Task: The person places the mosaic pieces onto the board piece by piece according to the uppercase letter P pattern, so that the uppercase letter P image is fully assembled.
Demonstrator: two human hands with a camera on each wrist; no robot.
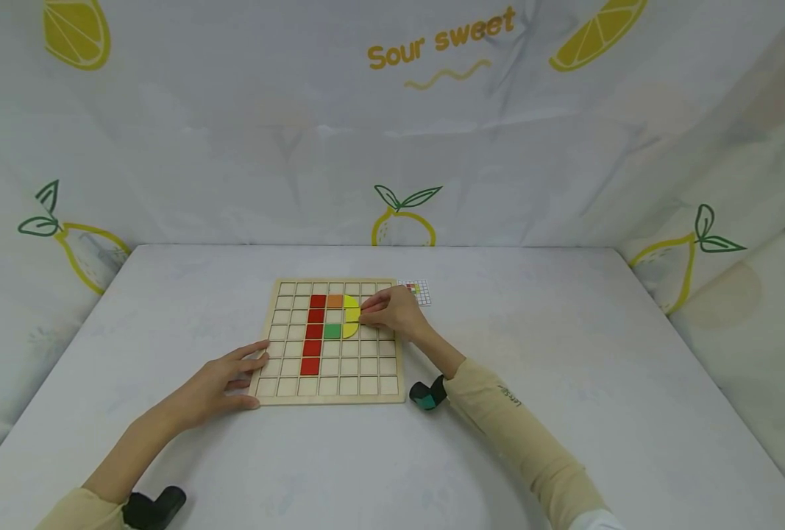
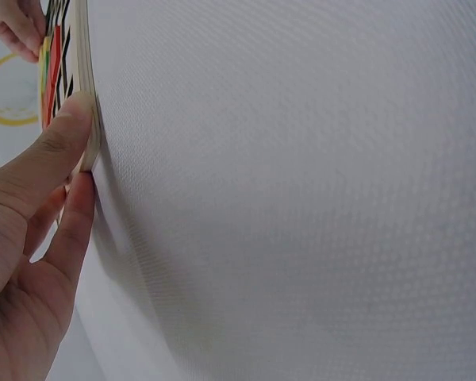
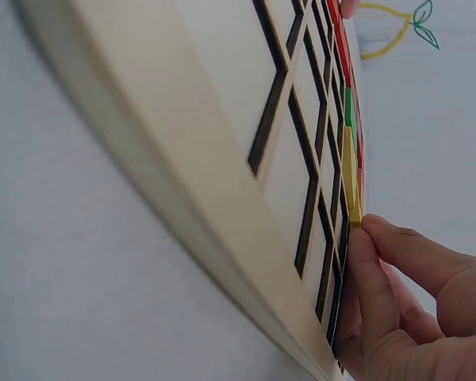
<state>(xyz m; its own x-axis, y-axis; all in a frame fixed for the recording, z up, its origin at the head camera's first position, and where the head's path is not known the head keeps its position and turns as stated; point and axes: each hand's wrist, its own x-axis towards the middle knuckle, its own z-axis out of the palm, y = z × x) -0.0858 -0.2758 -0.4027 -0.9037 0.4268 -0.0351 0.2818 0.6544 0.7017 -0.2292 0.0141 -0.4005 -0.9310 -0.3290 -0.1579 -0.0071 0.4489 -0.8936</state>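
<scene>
A wooden grid board (image 1: pixel 329 403) lies on the table. In its cells are a column of red square tiles (image 1: pixel 314 331), an orange tile (image 1: pixel 335 301), a green tile (image 1: pixel 332 331) and several yellow curved-edge tiles (image 1: pixel 349 330). My left hand (image 1: pixel 210 386) holds the board's near left corner, thumb at the near edge and fingers along the left side. Over the right part of the grid, my right hand (image 1: pixel 399 311) pinches a yellow tile (image 3: pixel 355 216) by its edge between thumb and finger. The right wrist view shows those fingertips low against the grid.
Past the board's upper right corner lies a small printed pattern card (image 1: pixel 421 291), partly covered by the right hand. A black and teal wrist device (image 1: pixel 428 394) shows beside the right sleeve, and a black one (image 1: pixel 155 508) by the left. A lemon-print cloth (image 1: pixel 286 147) hangs behind the table.
</scene>
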